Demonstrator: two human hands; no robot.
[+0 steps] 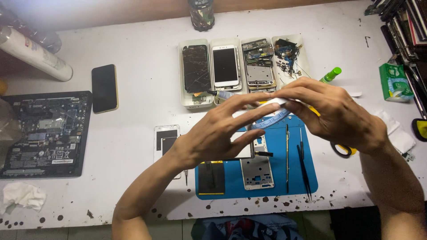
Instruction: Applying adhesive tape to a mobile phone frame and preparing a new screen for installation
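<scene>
Both hands up over the blue work mat [275, 186], working a thin white strip [276, 102] between them. Left hand [218, 133] has its fingers spread long, tips against the strip's left end; right hand [338, 113] pinches the other end, fingers closed narrow on it. Strip sits in the air above the bare phone frame [257, 171], not touching it. Looks like a peel or prep step on the strip; it wants a steady grip at both ends. Tweezers [304, 171] lie unused on the mat.
</scene>
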